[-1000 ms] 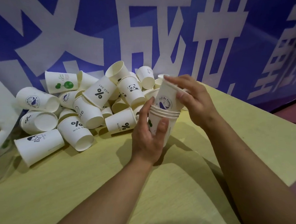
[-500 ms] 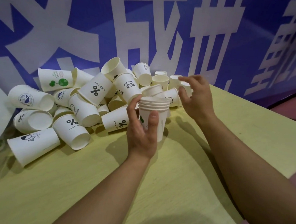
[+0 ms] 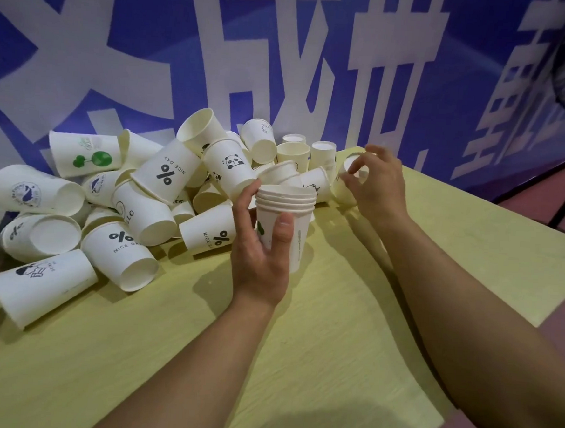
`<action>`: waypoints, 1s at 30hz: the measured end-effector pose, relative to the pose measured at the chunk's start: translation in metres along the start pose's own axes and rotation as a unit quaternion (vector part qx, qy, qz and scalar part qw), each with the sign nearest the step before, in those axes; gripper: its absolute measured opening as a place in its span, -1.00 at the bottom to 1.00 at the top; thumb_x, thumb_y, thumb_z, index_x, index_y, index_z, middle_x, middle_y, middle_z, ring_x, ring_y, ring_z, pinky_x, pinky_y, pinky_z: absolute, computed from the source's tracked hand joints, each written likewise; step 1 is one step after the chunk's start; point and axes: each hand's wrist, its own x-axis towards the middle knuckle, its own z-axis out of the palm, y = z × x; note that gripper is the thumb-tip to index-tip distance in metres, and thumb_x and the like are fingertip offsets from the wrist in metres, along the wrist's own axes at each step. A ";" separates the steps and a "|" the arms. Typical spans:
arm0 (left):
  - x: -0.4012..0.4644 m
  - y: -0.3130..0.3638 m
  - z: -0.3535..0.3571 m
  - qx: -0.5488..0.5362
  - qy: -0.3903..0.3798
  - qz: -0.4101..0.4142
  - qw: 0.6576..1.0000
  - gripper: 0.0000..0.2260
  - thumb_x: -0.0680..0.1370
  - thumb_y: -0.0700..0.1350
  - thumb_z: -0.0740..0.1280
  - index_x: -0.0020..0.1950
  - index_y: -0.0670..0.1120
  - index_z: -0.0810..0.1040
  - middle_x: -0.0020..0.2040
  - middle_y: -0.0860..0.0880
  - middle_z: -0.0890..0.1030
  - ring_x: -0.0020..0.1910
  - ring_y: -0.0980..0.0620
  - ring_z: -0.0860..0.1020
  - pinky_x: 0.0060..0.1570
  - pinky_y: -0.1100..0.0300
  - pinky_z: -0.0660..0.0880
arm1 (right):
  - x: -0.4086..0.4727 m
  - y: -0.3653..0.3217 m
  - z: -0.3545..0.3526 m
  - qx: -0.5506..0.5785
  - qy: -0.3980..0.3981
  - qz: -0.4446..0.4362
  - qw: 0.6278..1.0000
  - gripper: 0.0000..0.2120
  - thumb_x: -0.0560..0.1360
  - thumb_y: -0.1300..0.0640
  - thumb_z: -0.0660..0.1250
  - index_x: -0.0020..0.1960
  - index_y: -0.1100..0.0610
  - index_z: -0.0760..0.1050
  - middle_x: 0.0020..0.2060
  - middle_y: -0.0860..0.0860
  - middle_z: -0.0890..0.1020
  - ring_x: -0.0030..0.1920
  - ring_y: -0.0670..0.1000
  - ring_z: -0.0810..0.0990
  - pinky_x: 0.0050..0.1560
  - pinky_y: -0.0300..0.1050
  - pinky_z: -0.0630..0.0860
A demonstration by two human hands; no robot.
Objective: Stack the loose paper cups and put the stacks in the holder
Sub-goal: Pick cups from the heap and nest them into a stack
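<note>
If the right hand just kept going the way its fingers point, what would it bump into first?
The right hand reaches left and away toward the pile, fingers curled around a loose cup at the pile's right edge; it is at or nearly touching that cup already. Beyond it stands an upside-down cup, though depth is hard to judge.

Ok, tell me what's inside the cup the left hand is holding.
The left hand grips a stack of cups: four or five rims show, nested inside the bottom cup. Their walls are hidden inside it.
</note>
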 end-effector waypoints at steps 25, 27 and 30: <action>-0.001 0.004 0.001 0.013 -0.038 0.006 0.999 -0.36 0.49 0.44 0.22 0.53 0.40 0.13 0.41 0.24 0.46 0.33 0.12 0.53 0.23 -0.15 0.55 | -0.053 -0.066 -0.016 0.344 -0.206 -0.186 0.897 -0.17 0.39 0.12 0.26 0.52 -0.29 -0.02 0.44 -0.16 0.22 0.18 -0.02 0.52 0.05 -0.13 0.63; -0.001 0.004 0.002 0.016 -0.041 0.009 0.999 -0.42 0.51 0.36 0.24 0.51 0.45 0.13 0.40 0.24 0.48 0.31 0.12 0.54 0.22 -0.16 0.56 | -0.052 -0.065 -0.017 0.338 -0.204 -0.190 0.899 -0.18 0.39 0.10 0.27 0.53 -0.27 0.00 0.44 -0.13 0.24 0.14 -0.02 0.55 0.03 -0.11 0.63; 0.000 0.004 0.001 0.022 -0.023 0.006 0.999 -0.47 0.52 0.31 0.21 0.45 0.52 0.12 0.36 0.16 0.53 0.27 0.11 0.57 0.18 -0.17 0.57 | -0.051 -0.062 -0.015 0.324 -0.187 -0.186 0.909 -0.32 0.38 -0.08 0.26 0.47 -0.27 0.17 0.39 -0.12 0.31 0.11 -0.06 0.54 -0.02 -0.17 0.60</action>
